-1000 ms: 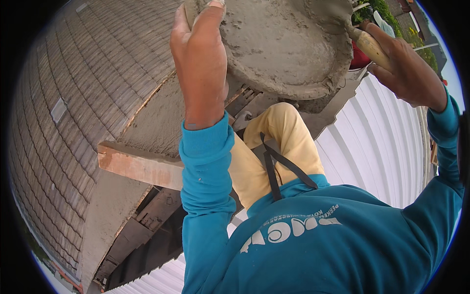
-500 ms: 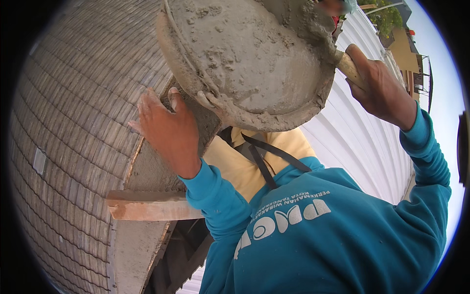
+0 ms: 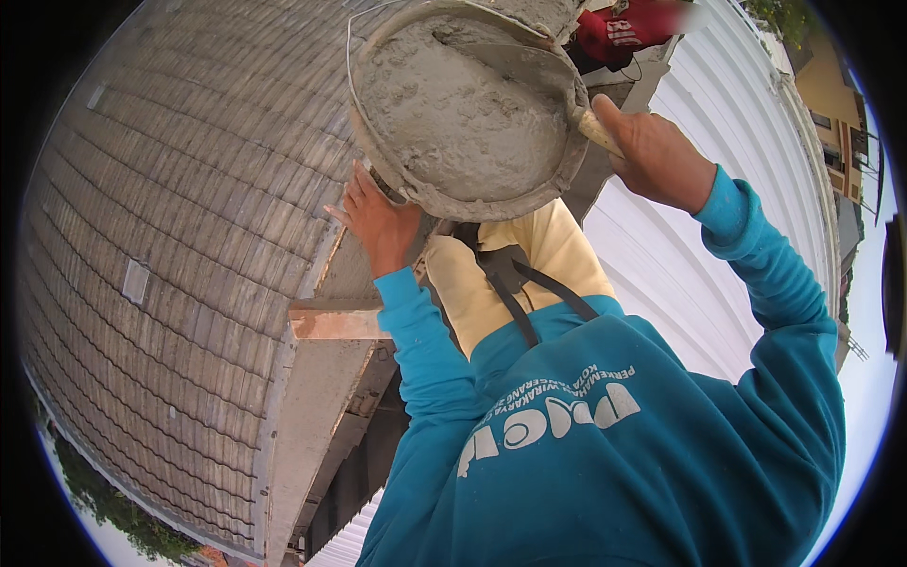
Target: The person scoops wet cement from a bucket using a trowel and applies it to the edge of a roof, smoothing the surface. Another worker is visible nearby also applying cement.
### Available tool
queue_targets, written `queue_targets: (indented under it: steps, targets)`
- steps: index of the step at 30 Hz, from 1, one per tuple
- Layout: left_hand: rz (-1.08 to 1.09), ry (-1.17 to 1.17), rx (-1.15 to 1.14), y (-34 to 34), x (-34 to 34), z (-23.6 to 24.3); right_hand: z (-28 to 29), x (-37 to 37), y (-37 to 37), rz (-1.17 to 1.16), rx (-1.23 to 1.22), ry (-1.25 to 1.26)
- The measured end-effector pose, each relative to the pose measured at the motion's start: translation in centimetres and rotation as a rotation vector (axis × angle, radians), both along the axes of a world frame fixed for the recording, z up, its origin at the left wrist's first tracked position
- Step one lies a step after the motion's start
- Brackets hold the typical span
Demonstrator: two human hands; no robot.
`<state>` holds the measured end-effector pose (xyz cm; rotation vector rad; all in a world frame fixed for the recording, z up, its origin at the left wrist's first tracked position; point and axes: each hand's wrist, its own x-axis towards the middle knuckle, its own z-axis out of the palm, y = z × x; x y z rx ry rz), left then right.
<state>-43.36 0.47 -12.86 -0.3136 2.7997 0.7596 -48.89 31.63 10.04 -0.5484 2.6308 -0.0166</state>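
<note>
A round bucket [image 3: 463, 203] full of wet grey mortar [image 3: 453, 123] stands in front of my lap, its wire handle folded toward the far left. My right hand [image 3: 657, 156] is closed round the wooden handle of a trowel [image 3: 599, 133]. The trowel's mortar-coated blade lies inside the bucket by its right wall and is hard to tell from the mortar. My left hand [image 3: 378, 217] has its fingers spread beside the bucket's near left side, over the mortared ledge; whether it touches the bucket or the ledge I cannot tell.
A wood block [image 3: 337, 324] lies across the cement ledge [image 3: 312, 406] left of me. Beyond it slopes a tiled roof [image 3: 198, 198]. Pale corrugated sheeting [image 3: 690, 274] spreads on the right. Another person in a red top [image 3: 628, 33] is just past the bucket.
The bucket sits smaller and farther from the view, with more roof showing. My right hand and the trowel have shifted left and lower. More of the other person's red top shows.
</note>
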Motion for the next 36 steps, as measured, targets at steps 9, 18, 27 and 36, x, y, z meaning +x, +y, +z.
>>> queue_targets:
  steps: [9,18,27,36]
  targets:
    - [-0.173,-0.169,-0.039,-1.3,-0.4,-1.8,-1.4,0.4,0.4,-0.055,-0.148,0.035]
    - [-0.233,-0.206,-0.063,-2.4,0.1,-3.6,-2.0,0.8,-0.3,-0.144,-0.164,0.046]
    - [0.401,-0.060,1.128,-2.5,-3.8,4.2,-0.8,-0.2,0.4,-0.078,-0.063,-0.014]
    - [0.544,0.154,0.924,4.4,-6.1,12.7,5.6,0.6,2.0,-0.074,-0.088,0.007]
